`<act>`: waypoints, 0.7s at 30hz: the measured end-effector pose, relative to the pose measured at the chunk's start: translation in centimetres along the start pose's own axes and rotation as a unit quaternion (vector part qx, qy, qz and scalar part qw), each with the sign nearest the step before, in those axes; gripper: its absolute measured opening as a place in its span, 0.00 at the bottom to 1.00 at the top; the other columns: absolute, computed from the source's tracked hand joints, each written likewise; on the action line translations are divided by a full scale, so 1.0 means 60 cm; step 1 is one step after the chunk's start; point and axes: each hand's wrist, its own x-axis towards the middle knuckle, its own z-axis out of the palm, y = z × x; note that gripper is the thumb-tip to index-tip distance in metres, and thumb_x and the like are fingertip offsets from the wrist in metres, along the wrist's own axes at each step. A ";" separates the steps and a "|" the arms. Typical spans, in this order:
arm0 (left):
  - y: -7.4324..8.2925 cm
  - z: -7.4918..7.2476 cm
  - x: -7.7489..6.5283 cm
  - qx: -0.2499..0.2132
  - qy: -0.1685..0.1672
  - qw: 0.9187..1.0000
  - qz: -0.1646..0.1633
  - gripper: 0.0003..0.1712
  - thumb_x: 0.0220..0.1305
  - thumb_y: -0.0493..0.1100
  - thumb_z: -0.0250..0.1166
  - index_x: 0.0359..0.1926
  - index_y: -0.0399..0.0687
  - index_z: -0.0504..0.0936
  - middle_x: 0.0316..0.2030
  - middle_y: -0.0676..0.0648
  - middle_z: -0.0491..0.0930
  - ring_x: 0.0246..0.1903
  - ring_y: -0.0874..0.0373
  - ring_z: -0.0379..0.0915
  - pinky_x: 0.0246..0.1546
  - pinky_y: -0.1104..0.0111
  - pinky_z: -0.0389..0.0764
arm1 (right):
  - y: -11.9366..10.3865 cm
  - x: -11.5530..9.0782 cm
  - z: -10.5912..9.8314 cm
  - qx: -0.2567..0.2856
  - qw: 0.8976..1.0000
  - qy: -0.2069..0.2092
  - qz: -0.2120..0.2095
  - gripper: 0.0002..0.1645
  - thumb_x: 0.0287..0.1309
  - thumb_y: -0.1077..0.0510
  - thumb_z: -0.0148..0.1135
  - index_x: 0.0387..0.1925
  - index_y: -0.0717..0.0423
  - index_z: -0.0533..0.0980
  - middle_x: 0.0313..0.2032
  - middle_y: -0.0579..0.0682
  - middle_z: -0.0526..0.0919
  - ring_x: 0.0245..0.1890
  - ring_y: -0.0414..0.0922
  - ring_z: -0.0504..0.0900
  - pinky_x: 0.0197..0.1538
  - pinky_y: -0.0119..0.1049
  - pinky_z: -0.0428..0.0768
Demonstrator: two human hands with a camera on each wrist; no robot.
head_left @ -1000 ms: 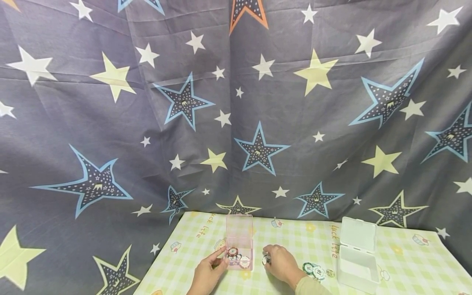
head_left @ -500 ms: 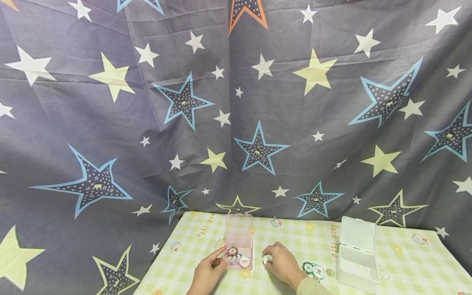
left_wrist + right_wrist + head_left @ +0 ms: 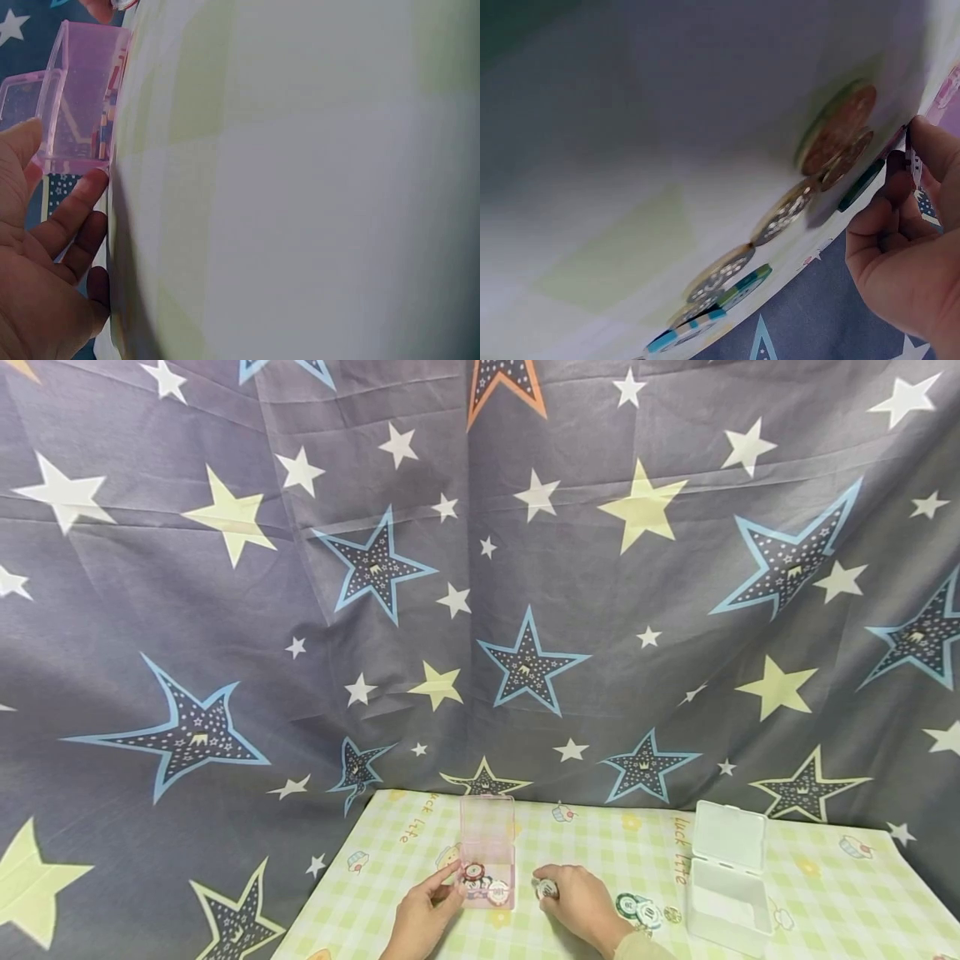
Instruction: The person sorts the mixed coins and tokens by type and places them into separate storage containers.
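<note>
In the head view my left hand (image 3: pixel 423 914) is at the left side of an open pink see-through box (image 3: pixel 487 897). Its thumb and forefinger touch the box wall, the other fingers loosely bent, as the left wrist view shows. Inside lie several poker chips (image 3: pixel 497 892), one with a red rim. To the right of the box, my right hand (image 3: pixel 581 902) pinches a dark-and-white poker chip (image 3: pixel 547 888) between thumb and fingers. In the right wrist view that chip is edge-on and partly hidden. Beneath this hand lie gold coins (image 3: pixel 784 211) and a green chip (image 3: pixel 861 185).
Right of my right hand, a green chip (image 3: pixel 626 906), a pale chip (image 3: pixel 648 914) and a gold coin (image 3: pixel 672 914) lie on the checked tablecloth (image 3: pixel 592 843). A white box (image 3: pixel 727 906) stands farther right with its lid up. Behind hangs a star-patterned curtain (image 3: pixel 420 635).
The chip has turned in my right hand's fingers, and that hand has shifted slightly. My left hand and the pink box have stayed in place.
</note>
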 end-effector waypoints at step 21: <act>0.002 0.001 -0.001 0.001 0.002 1.000 -0.007 0.29 0.71 0.57 0.71 0.69 0.55 0.83 0.42 0.49 0.93 0.41 0.58 0.86 0.51 0.46 0.85 | 0.004 -0.015 -0.014 0.138 0.986 -0.062 0.063 0.19 0.64 0.60 0.70 0.56 0.58 0.85 0.34 0.40 0.85 0.30 0.34 0.74 0.35 0.34 0.74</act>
